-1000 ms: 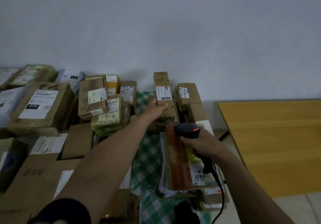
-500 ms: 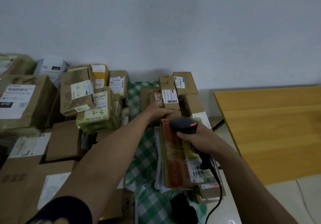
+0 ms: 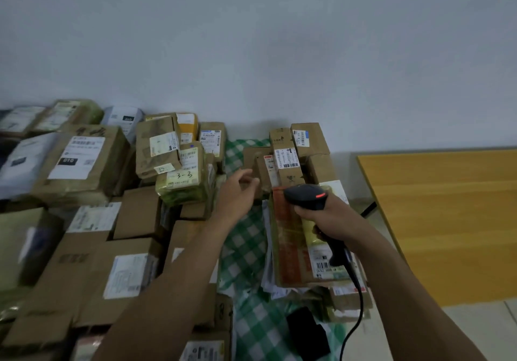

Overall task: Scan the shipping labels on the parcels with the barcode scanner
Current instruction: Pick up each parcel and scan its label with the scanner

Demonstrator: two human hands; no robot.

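Left hand [image 3: 237, 190] was over the green checked cloth [image 3: 246, 237], fingers loosely spread and holding nothing, its fingertips close to a small brown box [image 3: 251, 159] — contact could not be told. Right hand [image 3: 327, 215] was wrapped round the grip of the black barcode scanner [image 3: 306, 197], a red light showing on its head and its black cable [image 3: 356, 304] trailing down toward the bottom edge. The scanner head sat above the far end of a long box [image 3: 291, 243] with orange tape, and faced a narrow box [image 3: 288, 177] just beyond, whose white barcode label [image 3: 286, 158] faced up toward the camera. Behind that, against the pale wall [image 3: 251, 38], another box [image 3: 313, 142] carried a small label with a blue corner. Left of the cloth lay a crowded spread of parcels — a wrapped one marked "3-3" [image 3: 183, 176], a big box [image 3: 78, 162] with a label reading "010", and several plain cartons nearer the camera, somewhat blurred. A flat black object [image 3: 307, 332] lay on the cloth near the cable. A yellow wooden table [image 3: 447, 220] stood to the right, apart from the pile.
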